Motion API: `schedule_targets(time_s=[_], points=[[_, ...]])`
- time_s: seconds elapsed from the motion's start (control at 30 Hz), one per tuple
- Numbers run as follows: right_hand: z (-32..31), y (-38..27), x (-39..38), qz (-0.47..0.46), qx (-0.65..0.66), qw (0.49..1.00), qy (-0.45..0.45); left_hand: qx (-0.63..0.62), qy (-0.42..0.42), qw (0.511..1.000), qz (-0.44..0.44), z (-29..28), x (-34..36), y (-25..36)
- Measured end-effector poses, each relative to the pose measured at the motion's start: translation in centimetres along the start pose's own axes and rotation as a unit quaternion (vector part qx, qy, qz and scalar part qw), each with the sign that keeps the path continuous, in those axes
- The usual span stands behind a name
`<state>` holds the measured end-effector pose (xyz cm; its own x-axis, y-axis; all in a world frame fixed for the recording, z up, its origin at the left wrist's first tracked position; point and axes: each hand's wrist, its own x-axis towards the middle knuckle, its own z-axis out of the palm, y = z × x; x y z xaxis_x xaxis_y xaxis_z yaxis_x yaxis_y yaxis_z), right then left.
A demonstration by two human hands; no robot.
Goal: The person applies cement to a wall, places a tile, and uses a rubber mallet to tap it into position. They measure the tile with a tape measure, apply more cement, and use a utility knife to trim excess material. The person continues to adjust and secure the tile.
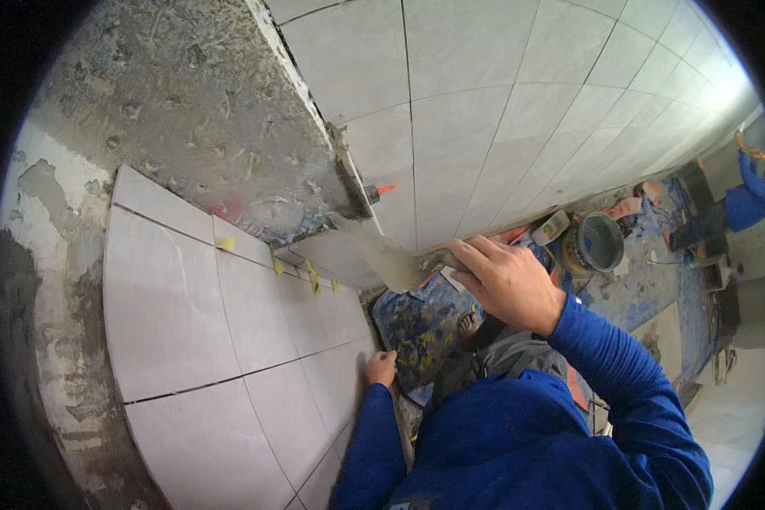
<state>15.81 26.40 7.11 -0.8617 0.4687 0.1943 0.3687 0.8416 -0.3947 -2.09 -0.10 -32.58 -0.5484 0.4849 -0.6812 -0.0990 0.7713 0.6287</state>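
Observation:
My right hand (514, 280) is closed around the handle of a trowel (395, 268). Its pale, blurred blade points left toward the corner where the bare grey wall (204, 110) meets the tiling. Lower down, my left hand (382, 367) is closed beside the left wall tiles (272, 319); whatever its fingers hold, if anything, is hidden. Small yellow tile wedges (314, 280) stick out of joints along the upper row of those tiles. Above the blade, a small black piece with an orange tip (382, 192) sits at the edge of the far tiled wall (459, 127).
A dark bucket (597, 242) stands on the paint-stained floor to my right, with a pale container (551, 228) next to it. Below me lies a blue, yellow-spattered mat (416, 331). Another person in blue (752, 195) works at the far right.

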Motion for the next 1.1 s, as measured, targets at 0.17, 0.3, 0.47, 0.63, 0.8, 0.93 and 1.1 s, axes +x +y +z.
schedule_targets(time_s=[0.17,0.3,0.47,0.63,0.8,0.93,1.1], points=[[-0.3,-1.6,3.1,-0.070,-0.132,0.989,0.006,-0.005,0.003,0.999,-0.034,0.4,0.6,-0.6],[0.2,-2.9,4.1,-0.064,-0.170,0.983,0.012,-0.006,0.008,1.000,0.013,0.8,1.2,-0.8],[-0.2,-3.2,5.1,-0.064,-0.212,0.975,-0.002,-0.006,0.012,1.000,-0.001,0.7,1.2,-0.7],[0.2,-3.9,5.9,-0.040,-0.264,0.962,-0.053,-0.019,0.005,1.000,0.007,0.5,0.7,-0.3],[-1.4,-4.3,4.8,-0.046,-0.295,0.953,-0.051,-0.009,0.009,1.000,-0.015,0.1,0.2,0.5],[-3.6,-3.5,3.5,-0.019,-0.271,0.961,-0.047,-0.019,0.010,0.999,-0.028,-0.2,-0.3,1.5],[-0.5,-3.7,4.7,-0.029,-0.034,0.991,-0.128,-0.011,0.010,1.000,-0.014,-0.7,-0.8,2.5]])
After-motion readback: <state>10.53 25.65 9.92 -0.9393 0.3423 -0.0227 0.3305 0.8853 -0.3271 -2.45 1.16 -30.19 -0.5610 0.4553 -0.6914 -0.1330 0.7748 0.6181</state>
